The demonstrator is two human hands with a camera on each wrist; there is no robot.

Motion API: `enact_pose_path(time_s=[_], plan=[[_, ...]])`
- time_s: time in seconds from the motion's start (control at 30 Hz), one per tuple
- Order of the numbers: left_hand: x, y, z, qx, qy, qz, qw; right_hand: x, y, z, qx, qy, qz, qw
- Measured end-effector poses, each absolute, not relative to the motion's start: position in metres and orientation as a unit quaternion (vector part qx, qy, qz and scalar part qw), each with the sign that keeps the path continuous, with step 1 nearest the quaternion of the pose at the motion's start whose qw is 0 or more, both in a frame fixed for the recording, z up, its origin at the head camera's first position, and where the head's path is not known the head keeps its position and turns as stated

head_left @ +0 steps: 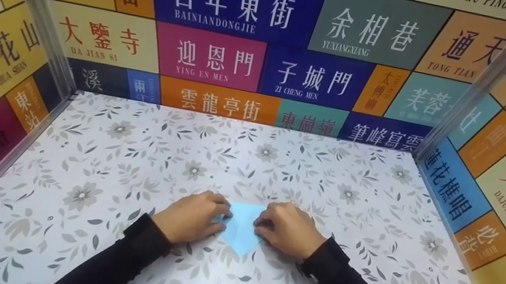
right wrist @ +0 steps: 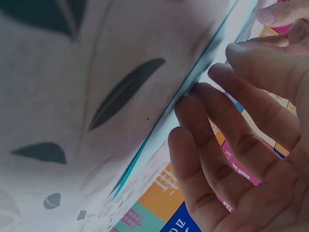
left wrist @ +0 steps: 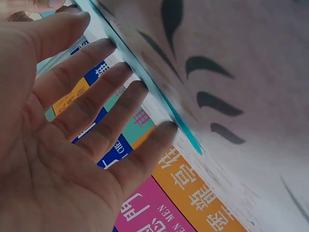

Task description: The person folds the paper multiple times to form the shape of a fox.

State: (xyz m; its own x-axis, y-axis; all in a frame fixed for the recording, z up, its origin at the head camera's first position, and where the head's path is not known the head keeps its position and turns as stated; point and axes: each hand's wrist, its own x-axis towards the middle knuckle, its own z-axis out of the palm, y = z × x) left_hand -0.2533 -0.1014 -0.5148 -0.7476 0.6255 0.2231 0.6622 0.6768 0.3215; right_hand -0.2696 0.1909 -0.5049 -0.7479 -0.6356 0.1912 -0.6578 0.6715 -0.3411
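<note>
A light blue sheet of folded paper (head_left: 244,229) lies on the table, with a straight far edge and a point facing me. My left hand (head_left: 196,216) rests at its left side, fingertips on the paper. In the left wrist view its fingers (left wrist: 104,123) are spread and gently bent, tips along the thin blue paper edge (left wrist: 181,121). On the opposite side, my right hand (head_left: 290,231) touches the paper's right part. Seen from the right wrist, its loosely bent fingers (right wrist: 224,166) meet the paper edge (right wrist: 130,171), thumb close to the index finger. Both hands partly cover the paper's sides.
A white tabletop (head_left: 124,166) with grey flowers and leaves surrounds the paper. Behind it stands a back wall (head_left: 236,1) of coloured panels with Chinese lettering. Similar side walls rise left and right, with clear strips (head_left: 52,23) along the corners.
</note>
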Motion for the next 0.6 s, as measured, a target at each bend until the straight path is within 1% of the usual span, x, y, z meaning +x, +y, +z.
enact_pose_path(time_s=[0.13,0.33,0.6], plan=[[-0.2546,-0.1025,-0.5148,-0.352,-0.914,-0.200,0.037,-0.2690,0.1910,-0.5028,0.346,-0.915,0.208,0.023],[-0.2541,-0.1020,-0.5139,-0.358,-0.909,-0.209,0.044,-0.2684,0.1935,-0.5030,0.339,-0.911,0.233,0.022],[-0.2542,-0.1018,-0.5133,-0.353,-0.910,-0.217,0.032,-0.2658,0.1918,-0.5046,0.336,-0.908,0.251,0.017]])
